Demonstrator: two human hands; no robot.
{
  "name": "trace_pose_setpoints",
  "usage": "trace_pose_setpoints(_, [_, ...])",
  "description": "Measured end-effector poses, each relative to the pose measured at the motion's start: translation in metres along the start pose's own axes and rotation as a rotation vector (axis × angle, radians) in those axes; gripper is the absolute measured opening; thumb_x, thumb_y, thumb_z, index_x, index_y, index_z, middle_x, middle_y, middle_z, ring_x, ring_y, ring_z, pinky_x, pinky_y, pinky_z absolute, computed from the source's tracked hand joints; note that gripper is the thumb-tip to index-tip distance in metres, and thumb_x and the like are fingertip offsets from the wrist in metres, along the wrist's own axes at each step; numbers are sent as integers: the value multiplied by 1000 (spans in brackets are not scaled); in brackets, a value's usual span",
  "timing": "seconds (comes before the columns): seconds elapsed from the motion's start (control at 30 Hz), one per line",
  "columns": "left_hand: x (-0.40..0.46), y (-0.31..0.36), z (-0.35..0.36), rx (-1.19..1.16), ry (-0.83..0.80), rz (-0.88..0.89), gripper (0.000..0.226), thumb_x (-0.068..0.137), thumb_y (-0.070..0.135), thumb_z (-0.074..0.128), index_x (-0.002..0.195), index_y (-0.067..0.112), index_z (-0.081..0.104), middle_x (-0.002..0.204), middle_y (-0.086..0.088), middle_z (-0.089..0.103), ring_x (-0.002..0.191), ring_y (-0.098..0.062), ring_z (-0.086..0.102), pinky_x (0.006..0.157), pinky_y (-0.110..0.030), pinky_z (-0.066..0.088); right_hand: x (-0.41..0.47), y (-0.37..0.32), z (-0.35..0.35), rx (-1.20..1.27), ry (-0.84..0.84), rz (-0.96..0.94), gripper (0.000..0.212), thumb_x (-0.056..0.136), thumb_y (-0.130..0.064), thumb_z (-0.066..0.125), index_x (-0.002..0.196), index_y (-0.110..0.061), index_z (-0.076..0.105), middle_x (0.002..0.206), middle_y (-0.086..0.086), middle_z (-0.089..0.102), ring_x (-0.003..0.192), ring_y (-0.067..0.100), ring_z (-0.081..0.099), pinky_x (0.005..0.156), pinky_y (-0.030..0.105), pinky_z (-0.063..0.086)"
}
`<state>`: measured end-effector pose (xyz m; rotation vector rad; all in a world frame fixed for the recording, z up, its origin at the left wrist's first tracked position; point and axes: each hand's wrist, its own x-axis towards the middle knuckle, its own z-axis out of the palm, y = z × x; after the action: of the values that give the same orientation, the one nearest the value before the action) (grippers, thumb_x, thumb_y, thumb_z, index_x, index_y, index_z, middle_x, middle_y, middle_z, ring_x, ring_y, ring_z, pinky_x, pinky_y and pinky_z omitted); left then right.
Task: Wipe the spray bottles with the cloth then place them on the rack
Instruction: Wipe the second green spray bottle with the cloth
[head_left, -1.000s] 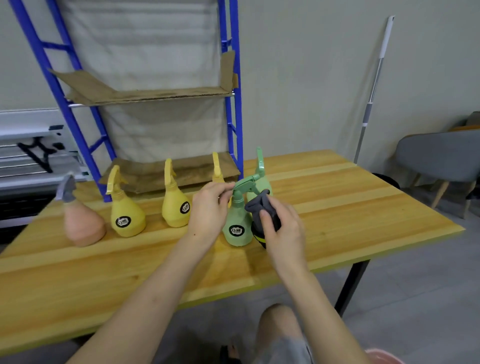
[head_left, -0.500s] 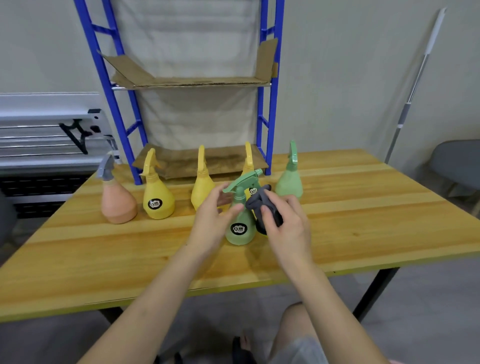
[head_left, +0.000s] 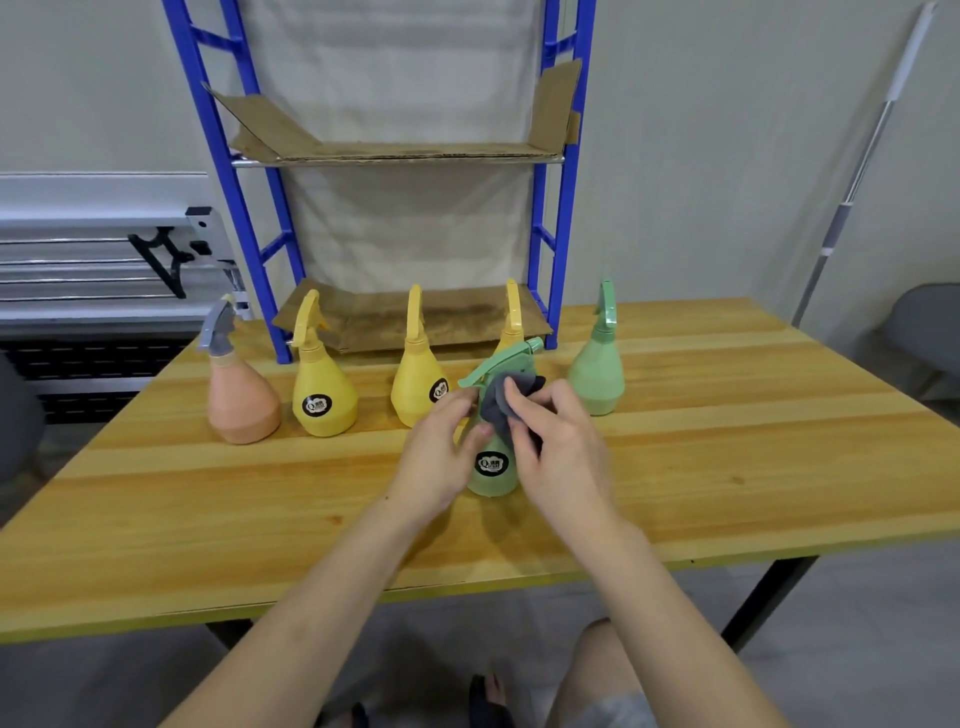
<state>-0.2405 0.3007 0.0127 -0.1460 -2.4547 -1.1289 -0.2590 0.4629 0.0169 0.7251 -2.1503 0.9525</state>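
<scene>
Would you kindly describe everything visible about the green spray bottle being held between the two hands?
The held green bottle is pale green, seemingly plastic, with a pear-shaped body and a green trigger head pointing left. A round black label with white print faces the camera. It stands upright on the wooden table, in front of the row of other bottles. The left hand grips its neck and shoulder, while the right hand presses a dark grey cloth against its neck just under the trigger.

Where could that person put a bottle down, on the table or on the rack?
Both cardboard shelves of the rack look bare. The table is free right of the far green bottle, and along the near edge in front of the pink bottle. It is crowded mid-table, where both hands work the cloth beside the yellow bottles.
</scene>
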Motion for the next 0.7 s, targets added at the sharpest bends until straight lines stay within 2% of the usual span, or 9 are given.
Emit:
trace_pose_setpoints(0.1, [-1, -4, 5, 17, 48, 2, 45, 100, 20, 61, 143, 9, 54, 145, -4, 56, 136, -17, 48, 117, -38, 38, -4, 9, 1, 39, -58, 69, 32, 99, -21, 60, 129, -24, 68, 94, -7, 47, 82, 14, 53, 62, 44, 54])
trace_pose_setpoints(0.17, [-3, -2, 6, 24, 60, -1, 48, 101, 23, 60, 146, 10, 51, 149, -3, 53, 138, -10, 43, 118, -31, 33, -7, 13, -2, 67, -68, 107, 30, 99, -20, 60, 126, -23, 70, 93, -6, 48, 82, 16, 54, 67, 47, 54])
trace_pose_setpoints(0.23, [-3, -1, 5, 17, 61, -1, 51, 101, 27, 60, 148, 10, 49, 150, -2, 52, 136, -5, 40, 118, -30, 32, -9, 11, -9, 97, -5, 107, 31, 98, -17, 61, 127, -22, 71, 93, -4, 50, 83, 17, 56, 71, 45, 55])
trace_pose_setpoints(0.33, [-3, 0, 4, -11, 60, -2, 52, 101, 32, 60, 147, 9, 50, 149, -3, 53, 139, -13, 45, 118, -35, 35, -3, 3, -21, 88, 145, 61, 34, 98, -18, 59, 131, -23, 69, 95, -2, 51, 84, 16, 56, 69, 37, 53])
trace_pose_setpoints(0.4, [-4, 2, 4, -13, 56, -13, 52, 101, 31, 60, 147, 8, 50, 149, -5, 53, 139, -16, 46, 117, -32, 35, 7, -1, -20, 27, 183, 21, 34, 98, -18, 60, 130, -24, 70, 97, -1, 53, 87, 18, 57, 65, 36, 52])
trace_pose_setpoints(0.5, [-5, 3, 5, 8, 44, -24, 52, 102, 29, 59, 148, 6, 49, 150, -7, 51, 140, -19, 45, 118, -33, 34, 15, -2, -7, -21, 148, -9, 34, 96, -15, 64, 129, -20, 70, 97, 0, 55, 88, 20, 58, 61, 40, 54])
trace_pose_setpoints(0.6, [-5, 3, 5, 18, 40, -27, 51, 102, 29, 58, 148, 7, 48, 150, -6, 51, 140, -18, 44, 119, -36, 35, 9, -2, 2, 3, 111, 4, 35, 97, -16, 63, 132, -19, 68, 97, 0, 53, 87, 18, 56, 63, 38, 54])
trace_pose_setpoints(0.7, [-6, 4, 7, 24, 50, -28, 50, 102, 25, 58, 149, 9, 47, 151, -3, 49, 140, -11, 41, 116, -26, 30, 1, 1, 1, 4, 31, 26, 34, 97, -17, 64, 130, -21, 69, 95, -3, 51, 84, 17, 54, 63, 40, 54])
